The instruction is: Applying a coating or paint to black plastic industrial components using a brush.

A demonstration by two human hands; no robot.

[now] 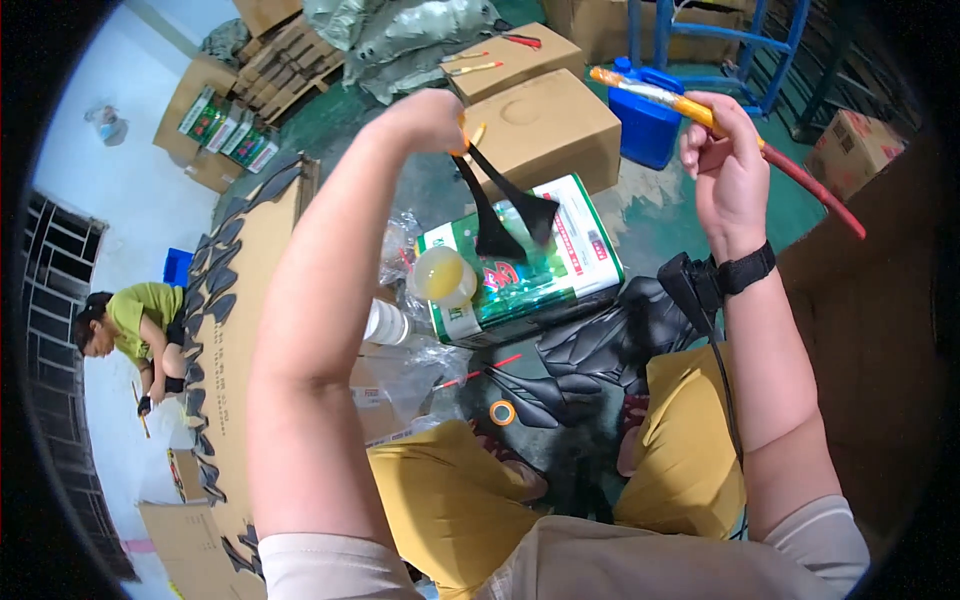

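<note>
My left hand [432, 120] is raised over the green and white tin [580, 270], its fingers closed on the narrow ends of two black sole-shaped pieces [510, 205]. Their wide ends hang down over the tin's top. In my right hand [728, 160], held up at the right, is a long brush [690, 107] with a yellow-stained front part and a red rear end [825, 195]. The brush tip points left, well apart from the black pieces. On the tin's near left corner stands a translucent cup [442, 277] of yellowish liquid.
Many similar black pieces line a long cardboard box [255, 290] at left; more lie in a pile [625, 335] before me. Behind the tin are cardboard boxes [560, 120] and a blue jerrycan [643, 125]. Another person [145, 325] crouches at far left. A tape roll [502, 413] lies on the floor.
</note>
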